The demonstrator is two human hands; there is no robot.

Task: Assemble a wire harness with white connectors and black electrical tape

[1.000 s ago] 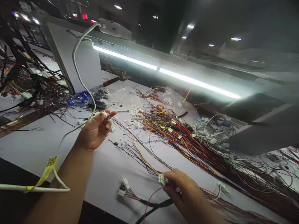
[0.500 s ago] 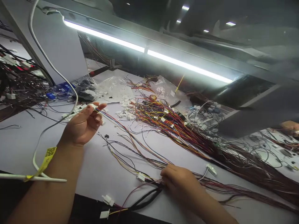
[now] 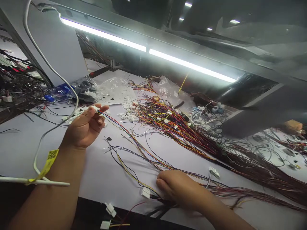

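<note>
My left hand is raised at left centre, its thumb and fingers pinching a white connector. Red, blue and yellow wires run from that connector down to the right. My right hand is closed over the wire bundle near the table's front edge; whatever lies inside its fingers is hidden. Just left of it is a white connector on a dark sleeved cable. Two more white connectors lie at the front edge. Loose black wire ends spread between my hands.
A large pile of coloured wires crosses the white table. White connectors, plastic bags and tangled grey cables lie behind. A white cable with a yellow tag hangs at left.
My right hand has shifted slightly left, and the sleeved cable and connectors by it have moved down a little. My left hand keeps the connector. The view has shifted slightly.
</note>
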